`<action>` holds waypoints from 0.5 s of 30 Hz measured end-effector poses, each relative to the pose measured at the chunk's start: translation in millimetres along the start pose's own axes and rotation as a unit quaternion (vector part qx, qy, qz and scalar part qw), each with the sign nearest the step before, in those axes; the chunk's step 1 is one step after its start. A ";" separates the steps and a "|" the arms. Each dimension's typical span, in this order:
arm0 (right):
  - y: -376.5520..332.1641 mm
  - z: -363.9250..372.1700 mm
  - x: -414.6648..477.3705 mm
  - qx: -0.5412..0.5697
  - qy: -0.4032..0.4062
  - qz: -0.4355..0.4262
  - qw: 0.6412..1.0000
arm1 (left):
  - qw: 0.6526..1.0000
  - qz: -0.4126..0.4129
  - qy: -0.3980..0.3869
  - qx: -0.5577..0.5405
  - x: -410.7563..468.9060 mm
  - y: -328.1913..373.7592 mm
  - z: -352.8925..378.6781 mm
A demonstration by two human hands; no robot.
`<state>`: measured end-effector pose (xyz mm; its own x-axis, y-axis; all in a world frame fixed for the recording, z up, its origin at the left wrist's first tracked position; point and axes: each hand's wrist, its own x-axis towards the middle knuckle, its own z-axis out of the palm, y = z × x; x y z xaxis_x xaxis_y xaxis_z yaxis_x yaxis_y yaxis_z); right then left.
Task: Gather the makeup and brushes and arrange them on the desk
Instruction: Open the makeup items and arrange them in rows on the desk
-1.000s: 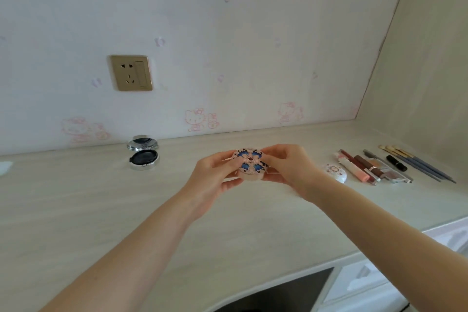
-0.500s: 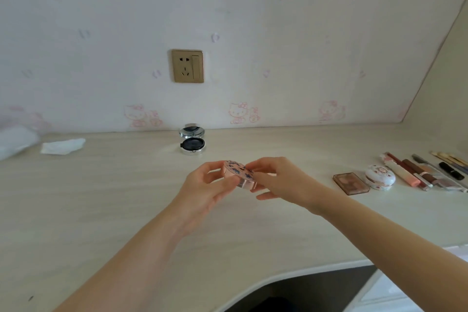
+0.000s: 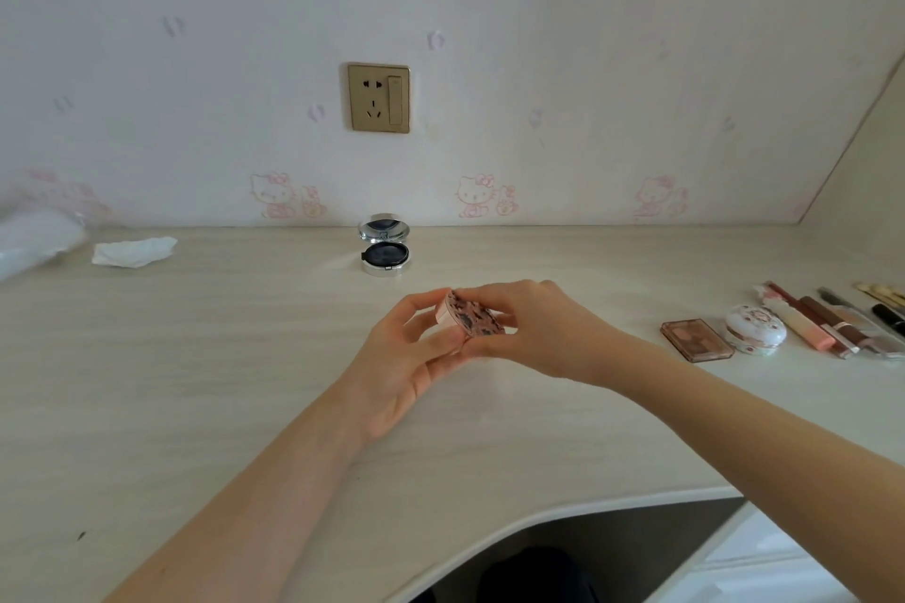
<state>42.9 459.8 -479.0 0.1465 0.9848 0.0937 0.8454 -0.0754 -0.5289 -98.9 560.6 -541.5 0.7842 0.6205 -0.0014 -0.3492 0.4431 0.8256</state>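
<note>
Head view, single camera, looking forward and down.

Hands: the left hand (image 3: 399, 360) and the right hand (image 3: 536, 333) meet over the middle of the desk (image 3: 196, 382). Between them is a small round pink compact (image 3: 472, 319) with a dark patterned lid. The left hand grips it from the left and underneath, thumb against the near edge and fingers curled behind. The right hand pinches its right side, fingers bent over the far rim and thumb below. The compact is tilted, with the lid face turned up and toward the camera. It appears to be held clear of the desk surface. The rim is blurred, so I cannot tell whether the lid is fully closed or slightly ajar.

Behind the hands, near the wall: a silver compact (image 3: 385, 250) lies open on the desk. Its mirror lid stands up and the dark pan faces up.

Right side of desk, in a row: a brown eyeshadow palette (image 3: 696, 339), with a white domed case (image 3: 755, 333) just beside it. Then come several lip gloss tubes (image 3: 808, 326) laid side by side. Thin brushes (image 3: 881, 295) lie at the frame edge, partly cut off.

Left side of desk: a crumpled tissue (image 3: 134, 251), and beyond it a clear plastic bag (image 3: 34, 240), out of focus.

Wall: a gold socket plate (image 3: 378, 98) above the silver compact.
</note>
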 end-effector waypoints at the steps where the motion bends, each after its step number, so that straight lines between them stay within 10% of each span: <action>1: 0.4 -1.0 0.4 -0.011 -0.007 -0.008 1.000 | 1.000 0.004 -0.002 -0.003 0.7 -0.8 -1.1; 15: 3.2 -13.5 9.2 -0.031 -0.010 -0.046 0.998 | 0.999 0.043 0.010 0.025 1.5 -1.3 -2.8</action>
<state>53.9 466.4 -468.5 0.0566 0.9909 0.1221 0.8850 0.0068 -0.4656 -98.7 562.7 -544.1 0.7423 0.6674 0.0606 -0.3890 0.3554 0.8499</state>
